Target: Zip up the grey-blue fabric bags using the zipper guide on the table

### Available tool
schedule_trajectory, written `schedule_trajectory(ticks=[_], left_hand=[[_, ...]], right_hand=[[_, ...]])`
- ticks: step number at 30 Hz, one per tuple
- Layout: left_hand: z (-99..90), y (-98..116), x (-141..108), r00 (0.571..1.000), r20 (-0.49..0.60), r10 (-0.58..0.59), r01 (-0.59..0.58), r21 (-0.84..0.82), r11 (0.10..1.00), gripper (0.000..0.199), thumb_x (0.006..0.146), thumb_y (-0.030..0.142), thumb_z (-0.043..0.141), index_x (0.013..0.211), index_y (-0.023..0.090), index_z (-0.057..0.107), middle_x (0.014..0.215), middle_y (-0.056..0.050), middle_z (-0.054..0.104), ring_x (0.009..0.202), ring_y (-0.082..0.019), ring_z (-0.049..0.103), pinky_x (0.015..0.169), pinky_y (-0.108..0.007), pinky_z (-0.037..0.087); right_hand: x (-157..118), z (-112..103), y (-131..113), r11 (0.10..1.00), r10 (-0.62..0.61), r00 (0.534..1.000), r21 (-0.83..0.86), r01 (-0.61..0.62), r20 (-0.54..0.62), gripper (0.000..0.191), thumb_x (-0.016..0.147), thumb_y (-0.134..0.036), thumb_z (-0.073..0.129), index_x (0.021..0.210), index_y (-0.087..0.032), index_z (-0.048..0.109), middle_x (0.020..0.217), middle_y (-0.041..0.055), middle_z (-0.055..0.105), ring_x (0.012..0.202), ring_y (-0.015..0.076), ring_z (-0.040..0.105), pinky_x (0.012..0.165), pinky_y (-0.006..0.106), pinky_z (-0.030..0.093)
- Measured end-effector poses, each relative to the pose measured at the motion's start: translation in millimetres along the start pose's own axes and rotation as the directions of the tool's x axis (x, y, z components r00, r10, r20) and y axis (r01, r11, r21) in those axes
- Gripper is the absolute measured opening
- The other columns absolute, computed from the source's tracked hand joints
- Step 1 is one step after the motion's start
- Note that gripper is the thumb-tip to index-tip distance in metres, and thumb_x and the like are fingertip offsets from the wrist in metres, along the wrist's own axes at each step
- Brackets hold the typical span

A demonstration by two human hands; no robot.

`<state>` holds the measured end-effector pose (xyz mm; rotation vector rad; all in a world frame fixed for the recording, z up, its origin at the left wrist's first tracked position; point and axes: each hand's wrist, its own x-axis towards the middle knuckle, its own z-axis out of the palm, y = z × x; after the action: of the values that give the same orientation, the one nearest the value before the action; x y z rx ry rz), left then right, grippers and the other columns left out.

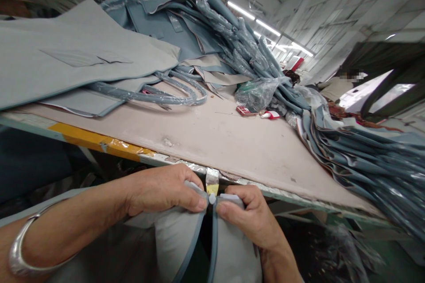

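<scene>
Both hands pinch a grey fabric piece with blue-grey bound edges [232, 243] at the near edge of the table. My left hand [166, 190] is closed on its left edge, thumb on top. Closed on the right edge is my right hand [249, 212], its thumb also on top. The two bound edges nearly meet at the hands and spread apart below, with a dark gap between them. A small round whitish knob [212, 198] sits between the thumbs, in front of a strip of tape [212, 179] on the table edge.
Large grey panels [83, 48] and plastic-wrapped blue tubes [159, 93] lie on the table [212, 137] at left. Stacked blue fabric [358, 154] fills the right. Between them are a clear plastic bag [259, 93], a red box [246, 111] and a small red-and-white bottle [270, 115]. A person [335, 89] is farther back.
</scene>
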<state>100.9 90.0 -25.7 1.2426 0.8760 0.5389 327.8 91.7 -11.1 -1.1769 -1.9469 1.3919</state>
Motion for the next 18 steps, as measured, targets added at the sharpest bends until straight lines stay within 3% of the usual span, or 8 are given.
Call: schedule_trajectory(ticks=[8, 18], left_hand=[[2.7, -2.2, 0.8, 0.999, -0.018, 0.03, -0.03, 0.015, 0.999, 0.033, 0.064, 0.047, 0.07, 0.071, 0.016, 0.064, 0.059, 0.005, 0.04, 0.059, -0.011, 0.026, 0.056, -0.027, 0.018], [8.7, -2.4, 2.4, 0.997, -0.066, 0.043, -0.044, -0.005, 0.999, 0.039, 0.061, 0.051, 0.071, 0.075, 0.015, 0.061, 0.063, 0.004, 0.043, 0.063, -0.013, 0.03, 0.058, -0.027, 0.02]], right_hand=[[0.2, -0.4, 4.2, 0.999, -0.041, 0.999, 0.019, 0.041, 0.001, 0.041, 0.081, -0.035, 0.072, 0.057, -0.018, 0.044, 0.055, -0.0065, 0.029, 0.053, 0.0073, 0.021, 0.045, 0.023, 0.017], [-0.6, 5.9, 4.0, 0.991, -0.128, 0.988, 0.028, 0.131, -0.088, 0.038, 0.084, -0.036, 0.071, 0.059, -0.016, 0.049, 0.057, -0.0055, 0.033, 0.055, 0.0082, 0.025, 0.048, 0.023, 0.021]])
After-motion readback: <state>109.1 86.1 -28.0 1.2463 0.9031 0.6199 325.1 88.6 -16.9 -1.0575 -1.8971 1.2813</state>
